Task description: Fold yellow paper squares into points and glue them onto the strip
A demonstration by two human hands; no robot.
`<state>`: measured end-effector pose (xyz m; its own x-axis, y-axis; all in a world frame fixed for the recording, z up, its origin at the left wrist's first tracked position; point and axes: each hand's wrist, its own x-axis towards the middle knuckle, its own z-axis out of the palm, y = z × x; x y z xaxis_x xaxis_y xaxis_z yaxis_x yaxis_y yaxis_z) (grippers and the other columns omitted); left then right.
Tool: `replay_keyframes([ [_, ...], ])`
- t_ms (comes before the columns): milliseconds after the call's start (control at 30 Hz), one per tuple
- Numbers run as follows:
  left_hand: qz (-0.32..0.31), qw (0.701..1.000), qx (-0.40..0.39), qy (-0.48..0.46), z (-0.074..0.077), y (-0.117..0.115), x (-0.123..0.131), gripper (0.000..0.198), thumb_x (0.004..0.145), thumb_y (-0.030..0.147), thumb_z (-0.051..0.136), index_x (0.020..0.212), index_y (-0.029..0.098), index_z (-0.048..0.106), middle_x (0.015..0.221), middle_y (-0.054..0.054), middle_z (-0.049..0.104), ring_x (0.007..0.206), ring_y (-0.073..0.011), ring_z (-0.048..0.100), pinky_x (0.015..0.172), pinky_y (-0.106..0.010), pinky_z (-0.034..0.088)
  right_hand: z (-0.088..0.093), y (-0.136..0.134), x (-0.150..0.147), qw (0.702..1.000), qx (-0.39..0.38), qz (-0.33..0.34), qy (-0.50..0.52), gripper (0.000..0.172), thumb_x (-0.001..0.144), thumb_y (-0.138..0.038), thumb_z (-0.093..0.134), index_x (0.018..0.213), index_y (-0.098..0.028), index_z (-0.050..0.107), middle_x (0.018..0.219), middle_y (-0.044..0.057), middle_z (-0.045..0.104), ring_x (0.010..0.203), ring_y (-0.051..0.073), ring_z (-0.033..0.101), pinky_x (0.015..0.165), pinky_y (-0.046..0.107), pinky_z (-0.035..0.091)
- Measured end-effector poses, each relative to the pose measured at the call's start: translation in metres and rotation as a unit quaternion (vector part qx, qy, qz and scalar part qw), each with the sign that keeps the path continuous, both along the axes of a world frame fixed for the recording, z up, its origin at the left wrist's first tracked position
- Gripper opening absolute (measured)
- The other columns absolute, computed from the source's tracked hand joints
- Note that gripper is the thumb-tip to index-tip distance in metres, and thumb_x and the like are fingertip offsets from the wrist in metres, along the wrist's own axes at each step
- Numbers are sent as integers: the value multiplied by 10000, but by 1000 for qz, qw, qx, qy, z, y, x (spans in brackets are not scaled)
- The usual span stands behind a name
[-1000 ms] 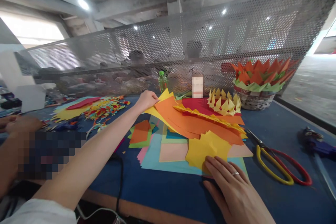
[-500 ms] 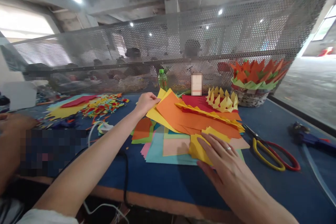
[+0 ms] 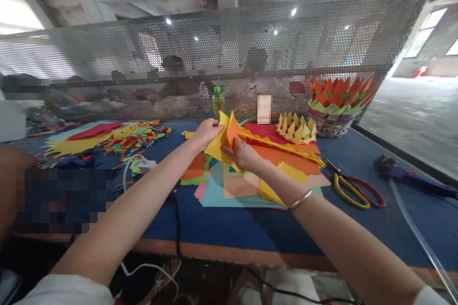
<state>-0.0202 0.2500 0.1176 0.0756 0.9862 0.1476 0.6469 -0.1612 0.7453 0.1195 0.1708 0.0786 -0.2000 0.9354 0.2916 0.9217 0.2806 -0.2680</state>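
My left hand (image 3: 208, 132) pinches the upper left edge of a yellow paper sheet (image 3: 216, 147), raised at a slant above the pile. Against it stands a bent orange paper sheet (image 3: 232, 129), with my right hand (image 3: 246, 156) closed at its lower edge, thumb across the yellow sheet; some fingertips are hidden. Beneath lie more orange sheets (image 3: 282, 156), a pleated yellow-orange paper strip (image 3: 286, 145), yellow pieces (image 3: 291, 172) and light blue paper (image 3: 214, 195).
Scissors (image 3: 352, 193) and a blue glue gun (image 3: 411, 176) lie right. Behind stand a yellow folded-paper ring (image 3: 296, 129), a basket with orange paper points (image 3: 334, 121) and a green bottle (image 3: 217, 101). Paper scraps (image 3: 134, 139) and a white power strip (image 3: 147, 166) are left. Another person's arm (image 3: 12, 176) shows far left.
My right hand has left the yellow pieces at the front and moved up and left to the raised sheets. The orange sheet now stands bent. The view has shifted slightly.
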Motion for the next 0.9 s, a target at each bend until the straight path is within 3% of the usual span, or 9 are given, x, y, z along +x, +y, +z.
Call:
replay_keyframes([
  [200,2,1000,2,15,1,4,-3,354,979,382,639,1256,165,606,1247,-92,638,1057,-229,660,892,-437,582,-7,16,-2,998,-28,-30,44,376,980,-394,638,1290,-185,596,1285,85,634,1084,223,661,910,444,575],
  [533,-7,998,-43,46,-10,12,-14,354,978,380,640,1260,168,603,1247,-92,637,1056,-228,660,890,-434,583,-27,6,-13,992,-55,-117,4,399,975,-391,645,1313,-189,585,1332,93,612,1136,242,642,947,473,559],
  [767,-109,986,-119,40,-13,-5,-18,346,976,363,647,1256,166,605,1226,-88,647,1023,-216,671,865,-416,592,-16,9,0,988,-98,-109,-41,389,973,-389,648,1298,-183,593,1307,91,624,1112,234,651,930,460,566],
  [900,-121,985,-111,57,-8,-12,-27,350,972,364,651,1255,164,607,1242,-88,643,1042,-226,667,878,-424,588,-4,18,13,990,-105,-87,-40,385,974,-390,648,1293,-182,595,1295,90,629,1097,229,657,918,448,571],
])
